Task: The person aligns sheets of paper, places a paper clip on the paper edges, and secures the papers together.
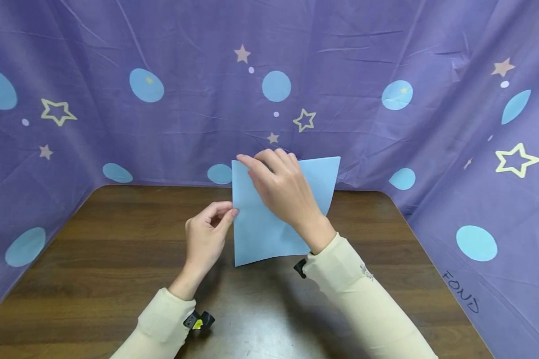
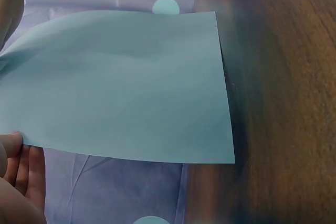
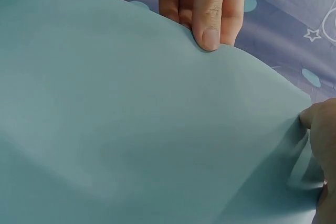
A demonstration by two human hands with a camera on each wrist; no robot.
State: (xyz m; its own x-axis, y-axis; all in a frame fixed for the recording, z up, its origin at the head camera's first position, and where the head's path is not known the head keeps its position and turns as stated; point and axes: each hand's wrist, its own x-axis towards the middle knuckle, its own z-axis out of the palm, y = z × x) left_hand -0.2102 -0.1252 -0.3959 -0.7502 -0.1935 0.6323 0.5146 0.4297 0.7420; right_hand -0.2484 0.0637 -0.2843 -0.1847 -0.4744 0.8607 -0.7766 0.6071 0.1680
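Fingers [image 1: 254, 165] pinch edges; blue paper [image 1: 261, 229] between them

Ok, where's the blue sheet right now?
In the head view, the blue sheet is near the middle, held up in front of the purple cloth, with the left hand pinching its left edge and the right hand gripping its top edge.

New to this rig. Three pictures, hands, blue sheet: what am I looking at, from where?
No robot: just a person working bare-handed. The wide picture is shot from the head, looking forward and down; the other two are shot from the left and right wrists. The left hand pinches the left edge of a light blue sheet; the right hand grips its top edge. The sheet is held up over a brown wooden table, with purple patterned cloth behind.
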